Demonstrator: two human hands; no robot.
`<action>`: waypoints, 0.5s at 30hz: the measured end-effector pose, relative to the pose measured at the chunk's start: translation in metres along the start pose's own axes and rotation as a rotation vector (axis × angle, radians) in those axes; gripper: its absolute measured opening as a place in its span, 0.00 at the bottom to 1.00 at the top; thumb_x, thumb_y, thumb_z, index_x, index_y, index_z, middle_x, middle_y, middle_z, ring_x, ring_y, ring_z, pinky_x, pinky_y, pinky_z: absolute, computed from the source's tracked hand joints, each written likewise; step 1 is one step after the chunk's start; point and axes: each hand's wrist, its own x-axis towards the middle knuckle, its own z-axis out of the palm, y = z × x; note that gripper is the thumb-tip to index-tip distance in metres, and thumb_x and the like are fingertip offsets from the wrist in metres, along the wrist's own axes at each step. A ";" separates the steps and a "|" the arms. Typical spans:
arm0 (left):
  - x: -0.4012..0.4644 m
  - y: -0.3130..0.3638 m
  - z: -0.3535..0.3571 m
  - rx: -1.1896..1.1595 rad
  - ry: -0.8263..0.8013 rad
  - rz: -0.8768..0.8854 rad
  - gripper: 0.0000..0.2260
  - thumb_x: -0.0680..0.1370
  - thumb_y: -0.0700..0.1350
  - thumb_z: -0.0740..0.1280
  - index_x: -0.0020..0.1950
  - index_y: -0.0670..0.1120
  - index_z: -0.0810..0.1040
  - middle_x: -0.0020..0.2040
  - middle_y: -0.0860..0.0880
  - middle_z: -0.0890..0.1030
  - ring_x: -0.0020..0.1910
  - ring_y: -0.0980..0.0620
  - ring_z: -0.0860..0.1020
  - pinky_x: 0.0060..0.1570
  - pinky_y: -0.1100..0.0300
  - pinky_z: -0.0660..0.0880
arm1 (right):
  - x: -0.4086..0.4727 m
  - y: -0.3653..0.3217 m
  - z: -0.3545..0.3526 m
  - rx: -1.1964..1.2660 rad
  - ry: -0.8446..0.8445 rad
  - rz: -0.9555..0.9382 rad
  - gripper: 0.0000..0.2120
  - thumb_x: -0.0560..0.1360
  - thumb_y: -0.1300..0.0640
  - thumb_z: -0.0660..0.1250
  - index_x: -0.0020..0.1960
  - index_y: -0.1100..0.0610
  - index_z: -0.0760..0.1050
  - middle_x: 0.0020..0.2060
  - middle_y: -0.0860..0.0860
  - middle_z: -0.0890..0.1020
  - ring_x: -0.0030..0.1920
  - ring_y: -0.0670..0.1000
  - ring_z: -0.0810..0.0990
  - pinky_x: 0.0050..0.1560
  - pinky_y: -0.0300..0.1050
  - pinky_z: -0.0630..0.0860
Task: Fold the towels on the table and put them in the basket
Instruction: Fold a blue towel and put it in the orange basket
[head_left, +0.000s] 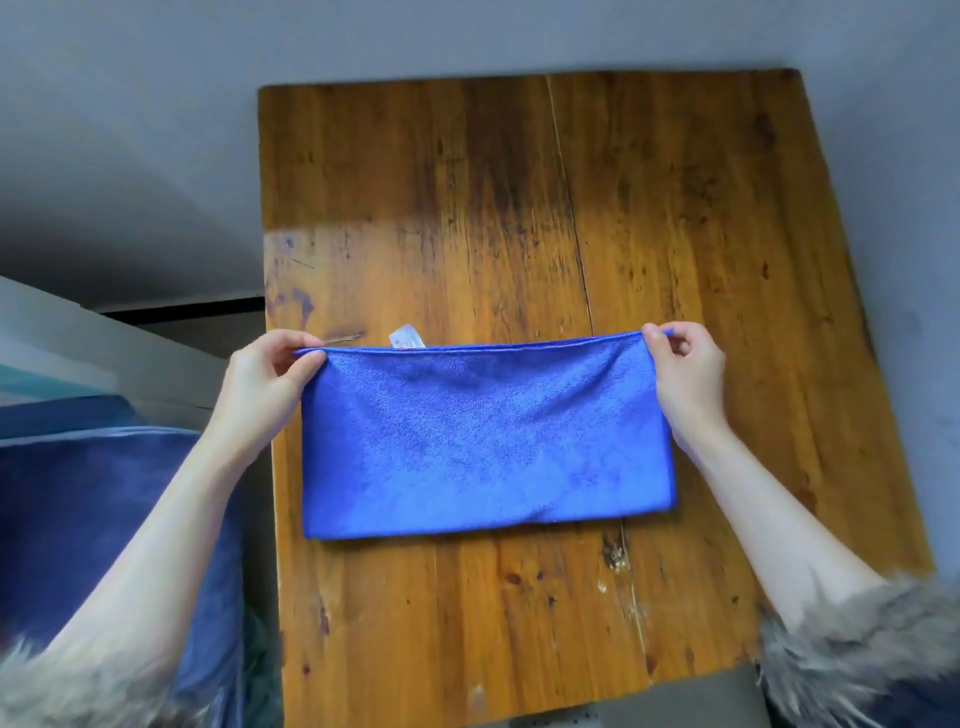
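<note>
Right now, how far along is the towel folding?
One fold looks done: the blue towel lies doubled on the table. In hand: left hand and right hand pinch its far corners. Left: more folds, then the basket, which isn't clearly in view.

Towel (485, 441) lies folded on the table (519, 182), toward the near half, long side running left to right. Left hand (260, 384) pinches its far left corner, right hand (685, 369) pinches the far right corner, both hands at the towel's far edge. A tag (408, 336) pokes out behind that far edge, nearer the left corner. Behind the towel, the table's far half stretches to the wall. Left of the table, beside and under the left arm, sits a cloth-covered heap (104, 499), close to the table's left edge.
</note>
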 end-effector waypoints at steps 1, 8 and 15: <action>0.003 -0.001 0.003 0.067 0.003 -0.001 0.05 0.77 0.43 0.65 0.44 0.52 0.77 0.39 0.52 0.79 0.35 0.61 0.75 0.33 0.68 0.69 | 0.002 0.001 0.004 -0.033 -0.009 0.013 0.05 0.77 0.56 0.65 0.47 0.57 0.72 0.38 0.49 0.75 0.36 0.44 0.72 0.36 0.30 0.68; 0.001 -0.004 0.027 0.253 0.225 -0.001 0.12 0.77 0.40 0.61 0.60 0.42 0.72 0.53 0.41 0.76 0.54 0.43 0.72 0.54 0.53 0.67 | -0.005 -0.001 0.020 -0.329 0.099 -0.033 0.13 0.77 0.56 0.62 0.59 0.62 0.73 0.55 0.58 0.76 0.56 0.57 0.75 0.58 0.48 0.68; -0.056 0.000 0.093 0.709 0.057 0.520 0.20 0.77 0.48 0.57 0.69 0.47 0.69 0.73 0.41 0.65 0.73 0.38 0.61 0.67 0.36 0.55 | -0.087 -0.001 0.062 -0.691 -0.119 -0.640 0.22 0.77 0.53 0.57 0.68 0.59 0.70 0.69 0.59 0.69 0.70 0.60 0.65 0.70 0.64 0.58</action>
